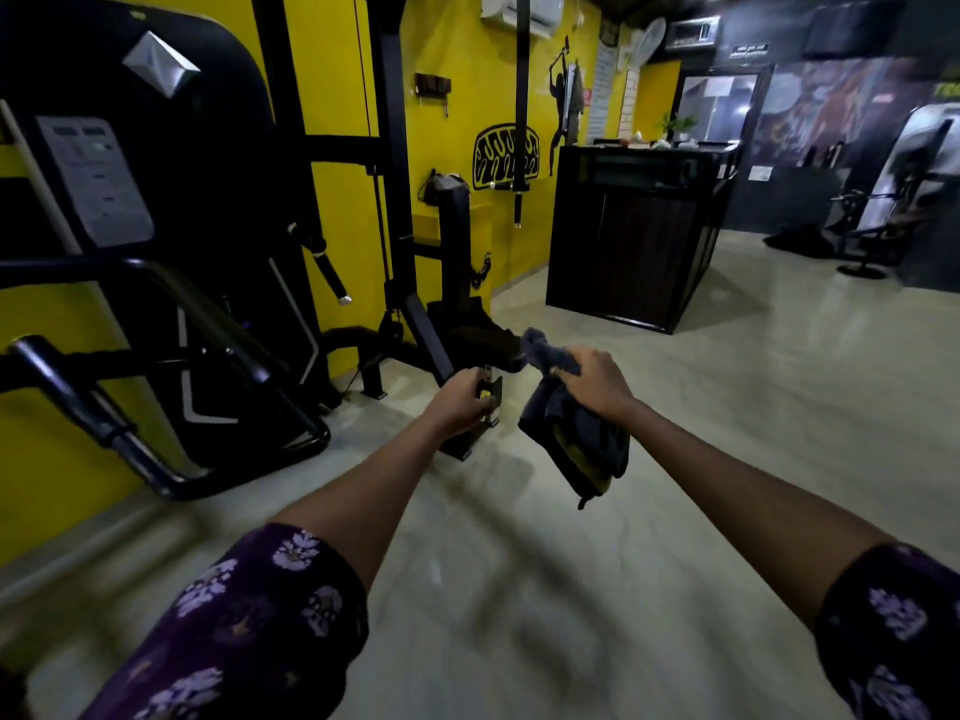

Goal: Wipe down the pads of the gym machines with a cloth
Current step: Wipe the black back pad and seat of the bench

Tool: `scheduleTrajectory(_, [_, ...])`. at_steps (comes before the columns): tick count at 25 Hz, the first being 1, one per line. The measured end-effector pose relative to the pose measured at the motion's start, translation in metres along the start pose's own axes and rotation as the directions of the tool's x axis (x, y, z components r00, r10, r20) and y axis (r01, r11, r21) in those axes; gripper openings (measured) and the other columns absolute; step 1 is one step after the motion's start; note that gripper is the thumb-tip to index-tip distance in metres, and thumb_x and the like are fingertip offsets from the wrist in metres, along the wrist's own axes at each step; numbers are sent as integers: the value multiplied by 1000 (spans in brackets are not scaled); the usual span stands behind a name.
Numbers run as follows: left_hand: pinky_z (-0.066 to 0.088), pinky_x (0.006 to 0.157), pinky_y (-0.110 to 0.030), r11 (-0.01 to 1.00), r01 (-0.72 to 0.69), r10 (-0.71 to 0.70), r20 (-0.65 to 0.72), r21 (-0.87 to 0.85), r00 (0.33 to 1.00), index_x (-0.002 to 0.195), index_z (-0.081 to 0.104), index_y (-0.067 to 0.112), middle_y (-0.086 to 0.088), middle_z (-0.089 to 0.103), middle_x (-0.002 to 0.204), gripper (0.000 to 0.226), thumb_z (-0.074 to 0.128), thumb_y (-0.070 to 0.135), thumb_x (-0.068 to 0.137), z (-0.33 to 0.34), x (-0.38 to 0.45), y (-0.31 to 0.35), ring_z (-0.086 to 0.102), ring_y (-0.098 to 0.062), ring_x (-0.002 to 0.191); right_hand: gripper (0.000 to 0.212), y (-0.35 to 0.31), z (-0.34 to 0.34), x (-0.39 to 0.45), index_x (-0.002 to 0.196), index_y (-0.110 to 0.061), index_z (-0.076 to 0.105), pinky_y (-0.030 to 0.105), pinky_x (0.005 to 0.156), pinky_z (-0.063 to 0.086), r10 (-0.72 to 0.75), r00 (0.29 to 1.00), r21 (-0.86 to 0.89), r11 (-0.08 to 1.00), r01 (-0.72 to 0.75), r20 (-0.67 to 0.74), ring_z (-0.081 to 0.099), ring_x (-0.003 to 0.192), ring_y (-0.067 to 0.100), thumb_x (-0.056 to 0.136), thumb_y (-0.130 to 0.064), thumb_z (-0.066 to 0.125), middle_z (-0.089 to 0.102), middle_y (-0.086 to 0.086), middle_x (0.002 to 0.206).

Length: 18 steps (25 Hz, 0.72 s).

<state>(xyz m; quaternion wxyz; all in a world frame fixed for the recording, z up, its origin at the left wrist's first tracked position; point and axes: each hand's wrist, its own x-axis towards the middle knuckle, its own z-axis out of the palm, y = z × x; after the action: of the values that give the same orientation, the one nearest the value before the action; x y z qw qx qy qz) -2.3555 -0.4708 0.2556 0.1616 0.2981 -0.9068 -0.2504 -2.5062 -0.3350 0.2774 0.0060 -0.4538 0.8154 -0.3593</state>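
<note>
Right hand: my right hand [592,379] grips a bunched dark grey cloth [574,433], fingers curled round its top; the rest hangs loose below my fist, above the floor [701,407].
Left hand: my left hand [462,400] reaches forward with curled fingers; it seems to hold a small dark and yellow thing, though I cannot tell what.
Seat pad: the black seat pad [480,332] of the machine lies just beyond both hands, low by the yellow wall [332,96].
Cloth and pad: the cloth's upper end is near the pad's front edge; contact is unclear.
Sleeves: purple flowered sleeves [249,626] cover my upper arms.
Behind: a dark counter [634,236] stands well apart.
</note>
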Motion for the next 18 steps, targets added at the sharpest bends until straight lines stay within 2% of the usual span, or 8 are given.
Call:
scheduleTrajectory(4, [39, 94, -30, 999, 0, -1, 30, 41, 1000, 133, 45, 4, -14, 47, 137, 44, 56, 17, 92, 7, 79, -14, 47, -27, 123, 20, 24, 17, 74, 103, -3, 63, 29, 66, 35, 23, 1000, 24, 999, -23, 1, 59, 91, 33, 89, -17, 60, 64, 19, 98])
scheduleTrajectory(6, [39, 96, -33, 999, 17, -19, 41, 52, 999, 134, 44, 5, -14, 47, 137, 44, 55, 18, 93, 17, 123, -26, 46, -27, 124, 22, 43, 29, 114, 104, -3, 63, 29, 66, 36, 28, 999, 22, 999, -29, 23, 59, 90, 32, 90, -19, 60, 64, 19, 98])
scheduleTrajectory(10, [35, 100, -32, 997, 14, -15, 12, 70, 1000, 138, 40, 4, -14, 42, 142, 49, 54, 21, 94, 33, 215, -48, 40, -26, 130, 25, 83, 49, 207, 108, -5, 63, 30, 67, 39, -26, 999, 12, 1000, 25, 36, 60, 92, 32, 90, -22, 60, 65, 18, 101])
scheduleTrajectory(13, [35, 102, -34, 996, 51, -50, -15, 75, 999, 140, 38, 4, -14, 41, 144, 51, 54, 21, 94, 35, 289, -59, 39, -27, 132, 26, 101, 59, 289, 111, -6, 62, 28, 66, 35, -68, 996, 9, 998, 68, 59, 59, 93, 31, 91, -23, 60, 65, 17, 103])
scheduleTrajectory(18, [39, 98, -36, 990, 109, -105, -56, 84, 993, 138, 41, 4, -15, 45, 139, 51, 55, 23, 93, 26, 397, -73, 44, -29, 127, 24, 113, 73, 407, 108, -6, 62, 28, 66, 32, -148, 986, 6, 989, 148, 81, 58, 96, 32, 92, -23, 58, 64, 17, 104])
